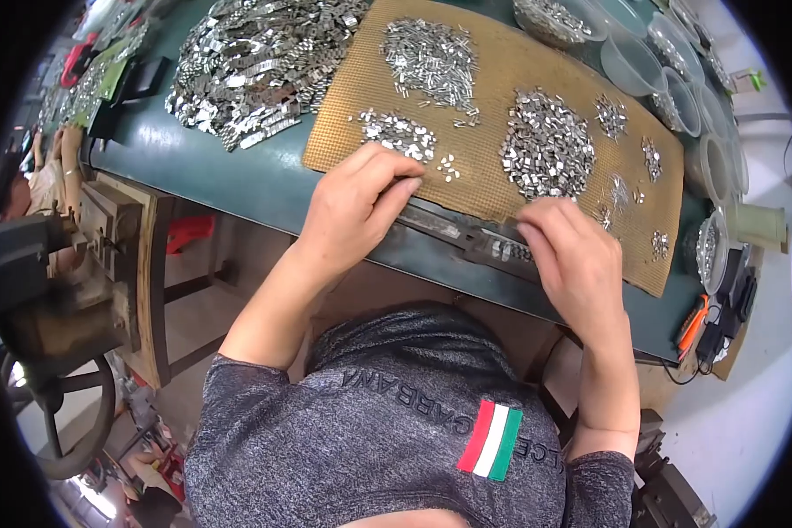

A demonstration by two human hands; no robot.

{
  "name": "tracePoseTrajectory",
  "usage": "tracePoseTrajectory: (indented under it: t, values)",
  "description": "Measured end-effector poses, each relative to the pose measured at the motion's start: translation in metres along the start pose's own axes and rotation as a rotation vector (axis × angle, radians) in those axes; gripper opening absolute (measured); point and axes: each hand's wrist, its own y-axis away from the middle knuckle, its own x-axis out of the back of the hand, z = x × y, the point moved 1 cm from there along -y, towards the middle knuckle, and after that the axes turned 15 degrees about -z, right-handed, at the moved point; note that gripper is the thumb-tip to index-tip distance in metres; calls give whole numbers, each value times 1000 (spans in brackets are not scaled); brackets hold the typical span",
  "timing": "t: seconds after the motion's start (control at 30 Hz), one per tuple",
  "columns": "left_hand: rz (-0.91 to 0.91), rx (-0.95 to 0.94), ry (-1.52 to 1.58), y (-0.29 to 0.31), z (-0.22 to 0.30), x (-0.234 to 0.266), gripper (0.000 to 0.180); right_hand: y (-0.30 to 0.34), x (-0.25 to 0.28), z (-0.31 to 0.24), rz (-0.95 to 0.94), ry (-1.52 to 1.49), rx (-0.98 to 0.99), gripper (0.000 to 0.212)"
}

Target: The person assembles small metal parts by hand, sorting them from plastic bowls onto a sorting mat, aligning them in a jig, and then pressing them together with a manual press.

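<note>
At the near edge of the table (141,151), a dark metal bar (473,242) runs between your left hand (356,198) and your right hand (579,260). On each, thumb and fingers nearly meet; whether they hold anything is unclear. Beyond, small metal bits (546,145) heap on a tan mat (495,66).

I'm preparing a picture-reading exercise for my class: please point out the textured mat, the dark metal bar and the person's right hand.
Textured mat (481,169): head view, on its bare surface.
Dark metal bar (472,244): head view, on its visible middle stretch.
Right hand (583,255): head view, on the back of it.
</note>
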Motion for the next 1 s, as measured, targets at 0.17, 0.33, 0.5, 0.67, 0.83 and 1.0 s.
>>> tracePoseTrajectory:
  t: [0.17, 0.33, 0.5, 0.67, 0.83, 1.0]
  values:
    - [0, 14, -24, -3, -6, 1, 10, -60, -12, -2, -36, -82, 126, 9]
    - [-10, 9, -25, -6, -7, 1, 10, -88, -27, 5, -126, 28, 141, 10]
    - [-20, -83, -159, -17, -8, 0, 13, -95, -28, -2, -138, 81, 127, 10]
    - [-74, -100, -276, -22, -7, -2, 10, -84, -29, 1, -81, 116, 125, 9]
    - [-91, -70, -204, -22, -8, -1, 5, -42, -10, 7, -19, 7, 74, 8]
    - [-105, -76, -224, -26, -4, -1, 14, 1, -3, 19, 18, -115, 9, 10]
